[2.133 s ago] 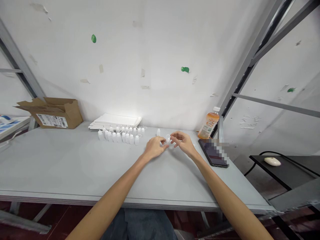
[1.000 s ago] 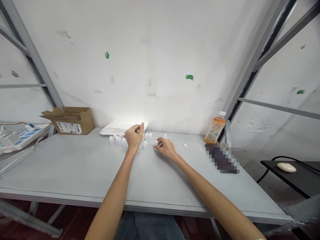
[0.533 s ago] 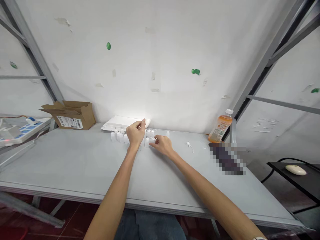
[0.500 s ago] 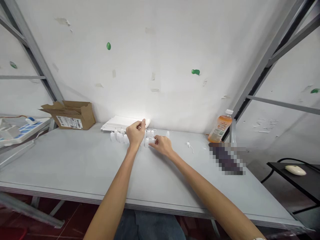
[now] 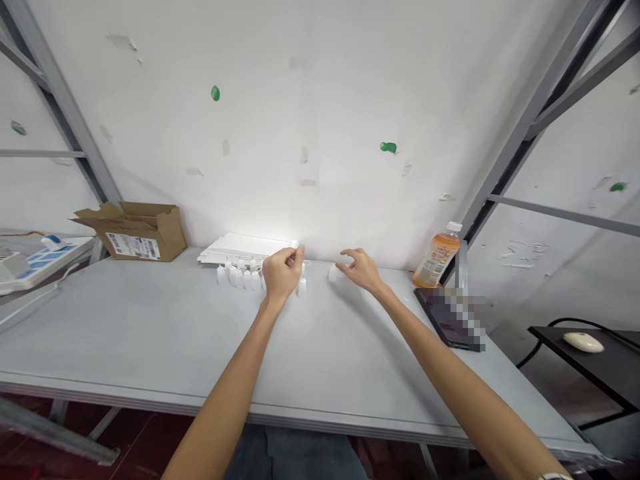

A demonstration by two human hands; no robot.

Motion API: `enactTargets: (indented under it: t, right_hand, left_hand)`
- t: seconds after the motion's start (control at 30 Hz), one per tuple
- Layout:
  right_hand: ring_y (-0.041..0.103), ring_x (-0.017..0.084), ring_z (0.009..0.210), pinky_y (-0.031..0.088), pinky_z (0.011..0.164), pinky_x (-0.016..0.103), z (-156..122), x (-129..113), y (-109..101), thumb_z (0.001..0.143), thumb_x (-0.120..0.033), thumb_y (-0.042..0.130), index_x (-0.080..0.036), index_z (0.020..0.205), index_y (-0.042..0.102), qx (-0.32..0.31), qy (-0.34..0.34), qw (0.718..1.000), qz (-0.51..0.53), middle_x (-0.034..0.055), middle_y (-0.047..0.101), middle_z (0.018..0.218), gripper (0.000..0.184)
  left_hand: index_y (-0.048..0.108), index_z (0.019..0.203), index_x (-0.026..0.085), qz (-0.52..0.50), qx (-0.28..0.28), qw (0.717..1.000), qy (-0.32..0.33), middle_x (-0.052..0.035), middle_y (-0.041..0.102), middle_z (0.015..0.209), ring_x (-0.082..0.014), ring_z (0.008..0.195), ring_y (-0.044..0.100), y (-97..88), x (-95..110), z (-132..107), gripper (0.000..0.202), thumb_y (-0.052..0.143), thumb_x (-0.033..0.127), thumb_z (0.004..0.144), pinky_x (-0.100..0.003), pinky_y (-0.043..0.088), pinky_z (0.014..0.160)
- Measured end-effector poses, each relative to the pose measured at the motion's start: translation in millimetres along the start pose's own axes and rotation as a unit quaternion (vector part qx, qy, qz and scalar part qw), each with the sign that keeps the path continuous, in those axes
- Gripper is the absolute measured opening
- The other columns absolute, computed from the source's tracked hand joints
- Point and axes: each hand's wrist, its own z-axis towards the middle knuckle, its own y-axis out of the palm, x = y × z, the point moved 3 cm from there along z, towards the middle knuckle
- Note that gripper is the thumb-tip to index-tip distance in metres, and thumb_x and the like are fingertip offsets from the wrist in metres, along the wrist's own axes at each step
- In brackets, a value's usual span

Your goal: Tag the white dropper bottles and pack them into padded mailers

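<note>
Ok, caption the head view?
Left hand pinches a small white piece by the bottle row; right hand open beside a loose bottle.

Small packing workshop, bare grey counter [image 5: 150, 333] against a patched white wall [image 5: 300, 100], steel racking struts [image 5: 520, 133] right, open cardboard box [image 5: 135, 230] far left, rows of small white bottles [image 5: 240, 277].

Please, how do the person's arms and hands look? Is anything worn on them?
Both forearms are bare, with no sleeves in view. The left hand and the right hand wear no gloves, and no ring or watch shows on the fingers or wrists. At the bottom edge a pale strip lies on the right arm; too little shows to tell what it is.
</note>
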Motion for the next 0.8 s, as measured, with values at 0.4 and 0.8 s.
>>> enactTargets:
  t: [0.4, 0.8]
  right_hand:
    - [0.065, 0.016, 0.071, 0.044, 0.066, 0.026, -17, 13, 9, 0.083, -0.026, 0.054, -0.021, 0.088, 0.068, -0.043, -0.009, 0.996, 0.077, 0.0021, 0.072, 0.090, 0.015]
    - [0.060, 0.012, 0.050, 0.040, 0.044, 0.022, -69, 21, -21, 0.075, -0.047, 0.064, -0.014, 0.086, 0.066, -0.107, 0.019, 0.911, 0.398, 0.0059, 0.068, 0.077, 0.034]
  left_hand:
    - [0.066, 0.080, 0.019, 0.056, -0.159, 0.978, 0.119, -0.0019, 0.065, 0.074, -0.0105, 0.060, 0.055, 38.9, 40, -53, 0.028, 0.044, 0.031, 0.092, -0.023, 0.035, 0.055]
    - [0.061, 0.108, 0.024, 0.146, -0.325, 0.932, 0.071, -0.0023, 0.067, 0.090, -0.0172, 0.081, 0.062, 60.2, 50, -84, 0.028, 0.040, 0.037, 0.094, -0.026, 0.040, 0.062]
